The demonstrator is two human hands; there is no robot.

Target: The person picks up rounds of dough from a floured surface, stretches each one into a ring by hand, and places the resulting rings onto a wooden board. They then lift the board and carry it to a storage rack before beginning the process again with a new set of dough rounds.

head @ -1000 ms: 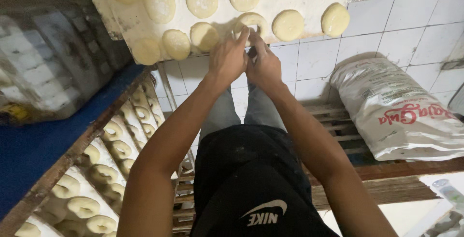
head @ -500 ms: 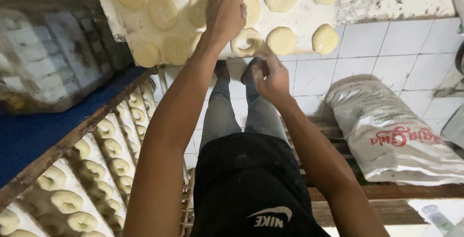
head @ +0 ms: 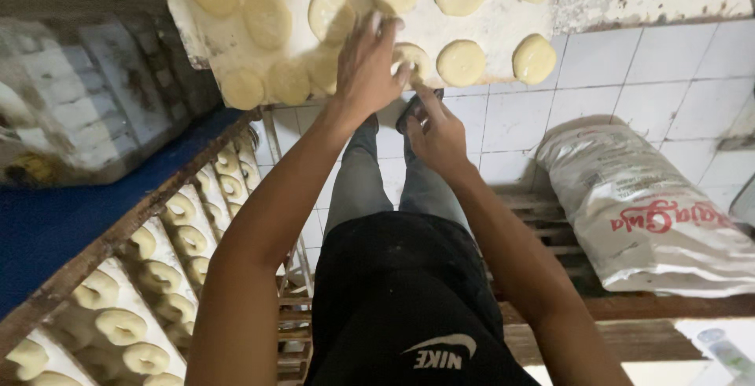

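Reaching from the racked rings (head: 149, 276) at the left up to the floured board (head: 503, 24), with left hand (head: 370, 63) spread flat and touching a dough disc (head: 410, 59) at the near edge. Right hand (head: 436, 130) just below, fingers loosely curled, holding nothing visible. Best handled with a light lift by the rim, minding the neighbouring discs (head: 460, 62) close beside and the board's edge; open tiled floor (head: 613, 71) beyond the sack (head: 637, 213).

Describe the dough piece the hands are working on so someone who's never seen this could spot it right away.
Find the floured board at the top, covered with flat dough rounds. On its near edge, by the plain round, sits the ringed dough piece under the left hand, with the right hand just below. It alone has a hole.
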